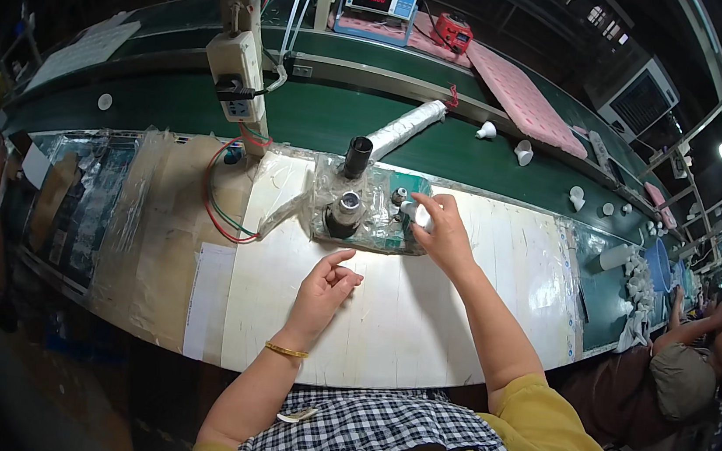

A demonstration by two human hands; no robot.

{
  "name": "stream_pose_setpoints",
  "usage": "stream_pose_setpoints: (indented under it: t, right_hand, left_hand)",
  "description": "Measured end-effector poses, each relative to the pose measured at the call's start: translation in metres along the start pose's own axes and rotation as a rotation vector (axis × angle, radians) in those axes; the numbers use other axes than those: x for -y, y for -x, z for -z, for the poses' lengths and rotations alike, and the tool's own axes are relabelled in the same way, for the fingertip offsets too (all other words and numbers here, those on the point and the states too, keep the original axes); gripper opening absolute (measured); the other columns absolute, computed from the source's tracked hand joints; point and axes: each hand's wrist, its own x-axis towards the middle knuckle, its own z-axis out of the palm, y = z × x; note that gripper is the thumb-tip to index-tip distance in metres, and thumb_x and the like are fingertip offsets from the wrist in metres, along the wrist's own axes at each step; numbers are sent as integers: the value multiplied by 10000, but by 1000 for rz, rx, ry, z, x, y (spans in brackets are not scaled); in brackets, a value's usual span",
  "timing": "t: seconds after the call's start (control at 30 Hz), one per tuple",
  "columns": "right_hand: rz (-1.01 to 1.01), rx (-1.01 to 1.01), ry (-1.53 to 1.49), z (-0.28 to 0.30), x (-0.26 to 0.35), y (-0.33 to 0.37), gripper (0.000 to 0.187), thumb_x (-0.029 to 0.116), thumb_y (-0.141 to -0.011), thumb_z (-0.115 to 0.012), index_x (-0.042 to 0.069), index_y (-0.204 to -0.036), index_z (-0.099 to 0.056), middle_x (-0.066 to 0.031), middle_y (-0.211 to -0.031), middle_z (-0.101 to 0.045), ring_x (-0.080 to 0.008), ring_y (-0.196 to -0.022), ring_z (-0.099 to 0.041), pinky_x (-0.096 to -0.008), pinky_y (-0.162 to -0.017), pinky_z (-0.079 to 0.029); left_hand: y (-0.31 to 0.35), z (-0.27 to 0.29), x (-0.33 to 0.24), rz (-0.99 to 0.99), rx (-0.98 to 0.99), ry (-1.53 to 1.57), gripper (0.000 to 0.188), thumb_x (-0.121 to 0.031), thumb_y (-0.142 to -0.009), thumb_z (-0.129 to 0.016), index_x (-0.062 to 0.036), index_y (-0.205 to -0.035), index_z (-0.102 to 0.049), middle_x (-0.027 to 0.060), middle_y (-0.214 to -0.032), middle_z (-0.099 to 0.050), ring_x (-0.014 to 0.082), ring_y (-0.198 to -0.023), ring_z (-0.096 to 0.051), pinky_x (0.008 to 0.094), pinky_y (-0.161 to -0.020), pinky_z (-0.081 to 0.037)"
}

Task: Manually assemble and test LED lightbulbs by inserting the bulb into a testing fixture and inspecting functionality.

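My right hand [446, 239] pinches a small white light bulb [419, 216] at the right end of a plastic-wrapped fixture [368, 242]. Next to the bulb a small metal post [399, 196] stands on the fixture. Further left on it are a black upright cylinder [357, 156] and a black round socket [345, 213] with a metal top. Just in front of the fixture, my left hand [324, 296] hovers over the white tabletop [366, 341]. Its fingers are loosely bent and apart, with nothing visible in them.
Behind the bench runs a green conveyor [302, 118] with several white bulbs [523, 152]. A meter with a red display [380, 0] sits on the upper shelf. At left a post carries a power socket [240, 81] with red and green wires. Another person [680, 373] sits at right.
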Motion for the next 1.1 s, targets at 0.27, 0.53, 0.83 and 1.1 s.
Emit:
stream_pose_setpoints:
  t: [0.27, 0.53, 0.83, 1.1]
  right_hand:
    - [18, 4, 16, 7, 1, -5, 602, 105, -704, -733, 228, -1263, -546, -130, -1138, -470, -307, -918, -604, -379, -793, -526]
    - [-91, 14, -137, -4, -4, 0, 469, 71, -749, -705, 144, -1196, -585, -56, -1106, -585, -256, -840, -595, -314, -758, -508]
    - [-91, 101, -389, 12, -9, -73, 495, 281, -774, -702, 127, -1228, -582, -162, -1025, -553, -311, -1015, -562, -361, -877, -459]
    - [-294, 159, -940, -64, -1, -205, 551, 273, -739, -732, 45, -1218, -584, -194, -1066, -630, -304, -1012, -601, -366, -881, -478]
  left_hand:
    - [-2, -2, -7, 9, -19, 19, 369, -108, -947, -571, -20, -1293, -480, 44, -984, -623, 90, -950, -575, 243, -906, -449]
    - [6, 0, -2, 24, -32, 15, 357, -82, -949, -555, -14, -1290, -477, 47, -965, -619, 104, -970, -579, 253, -914, -450]
    - [-7, 4, -6, 68, -16, 132, 288, -58, -943, -532, -17, -1227, -510, 47, -907, -612, 159, -952, -599, 311, -933, -459]
    - [-13, 14, -1, 155, -37, 541, 310, -223, -958, -553, -84, -1230, -501, 64, -875, -595, 228, -941, -565, 408, -927, -443]
